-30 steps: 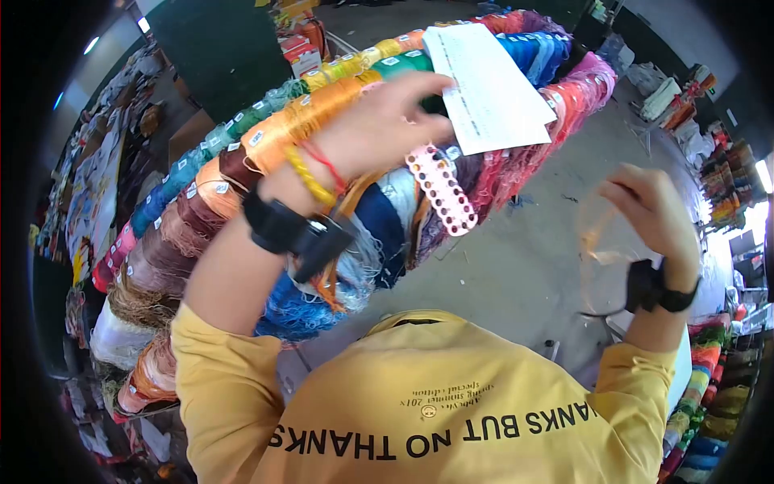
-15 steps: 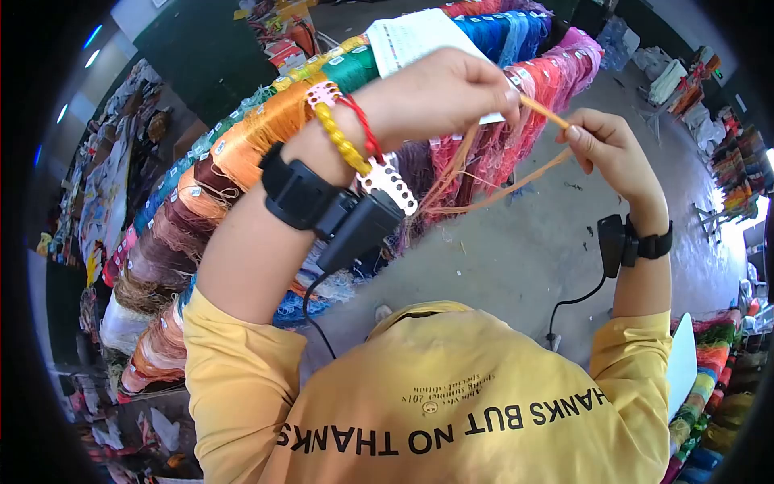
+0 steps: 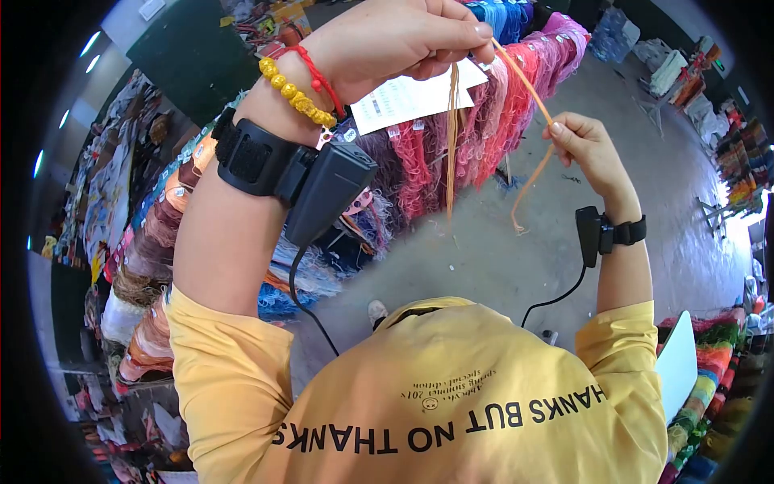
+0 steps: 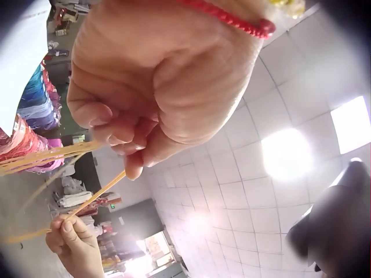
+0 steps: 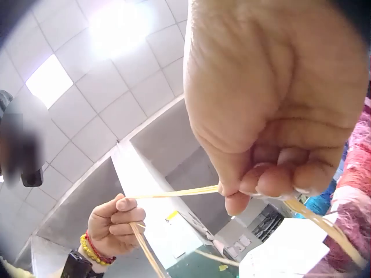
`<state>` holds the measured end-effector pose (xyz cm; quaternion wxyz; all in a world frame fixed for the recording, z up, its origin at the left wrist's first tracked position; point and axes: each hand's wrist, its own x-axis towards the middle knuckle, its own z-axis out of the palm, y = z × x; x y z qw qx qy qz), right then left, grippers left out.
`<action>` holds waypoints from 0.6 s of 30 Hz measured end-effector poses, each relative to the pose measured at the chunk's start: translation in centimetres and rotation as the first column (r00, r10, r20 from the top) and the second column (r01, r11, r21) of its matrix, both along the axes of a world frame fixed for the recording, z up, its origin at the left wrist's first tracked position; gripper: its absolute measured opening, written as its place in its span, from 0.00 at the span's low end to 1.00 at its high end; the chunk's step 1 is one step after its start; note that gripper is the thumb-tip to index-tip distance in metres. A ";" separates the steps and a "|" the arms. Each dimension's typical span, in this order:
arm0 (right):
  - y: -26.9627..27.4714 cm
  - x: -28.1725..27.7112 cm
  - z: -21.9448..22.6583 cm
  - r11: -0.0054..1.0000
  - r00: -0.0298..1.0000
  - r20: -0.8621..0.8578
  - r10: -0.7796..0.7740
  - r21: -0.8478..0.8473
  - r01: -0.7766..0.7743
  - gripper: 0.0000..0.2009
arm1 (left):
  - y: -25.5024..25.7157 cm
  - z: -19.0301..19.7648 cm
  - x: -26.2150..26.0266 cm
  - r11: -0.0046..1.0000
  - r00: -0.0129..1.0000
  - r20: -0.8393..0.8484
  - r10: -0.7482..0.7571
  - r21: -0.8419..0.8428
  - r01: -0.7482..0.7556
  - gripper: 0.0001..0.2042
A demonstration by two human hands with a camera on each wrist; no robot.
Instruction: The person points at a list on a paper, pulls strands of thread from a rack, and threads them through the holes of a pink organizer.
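Note:
A strand of orange thread (image 3: 522, 77) stretches between the two hands. My left hand (image 3: 403, 40), with yellow and red bracelets at the wrist, pinches one end between thumb and fingertips; more of the thread hangs down below its fingers. Lower and to the right, my right hand (image 3: 588, 149) pinches the strand between thumb and forefinger, and a loose tail dangles under it. Both wrist views show the strand drawn straight: the right hand (image 4: 72, 240) beyond the left, and the left hand (image 5: 119, 226) beyond the right. A pink holed card (image 3: 359, 202) is mostly hidden behind the left wrist device.
Skeins of coloured thread (image 3: 516, 121) hang along a long rack in front and to the left. White printed sheets (image 3: 403, 101) lie on top of the skeins. Grey floor (image 3: 484, 250) lies below the hands. More skeins (image 3: 701, 387) stand at the right edge.
The right hand has come in from the right and taken hold of the thread. The left hand has left the sheets, moving up with the strand, whose ends now hang apart.

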<state>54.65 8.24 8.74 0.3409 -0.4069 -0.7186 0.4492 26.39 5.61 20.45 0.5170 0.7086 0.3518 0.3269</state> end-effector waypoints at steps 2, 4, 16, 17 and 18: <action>0.1 0.2 -1.1 0.997 1.000 0.026 -0.009 -0.070 0.010 0.11 | 0.1 -0.7 0.3 0.998 0.999 -0.037 -0.004 0.060 0.006 0.11; 0.1 -0.1 -1.8 0.989 0.996 0.082 -0.022 -0.146 0.034 0.10 | -0.2 -1.8 0.9 0.980 0.988 -0.156 0.006 0.196 0.025 0.13; -2.9 -13.4 -3.8 0.982 0.931 -0.318 0.179 0.111 -0.151 0.24 | -3.5 -12.4 -0.7 0.707 0.780 -0.203 0.592 0.595 -0.382 0.10; -2.7 -13.7 -4.1 0.976 0.965 -0.213 0.150 0.187 -0.111 0.21 | -4.1 -12.6 -1.6 0.753 0.773 -0.243 0.586 0.515 -0.409 0.10; -2.7 -14.2 -4.3 0.960 0.988 -0.108 0.110 0.269 -0.077 0.18 | -4.5 -13.2 -2.3 0.750 0.769 -0.222 0.600 0.492 -0.443 0.09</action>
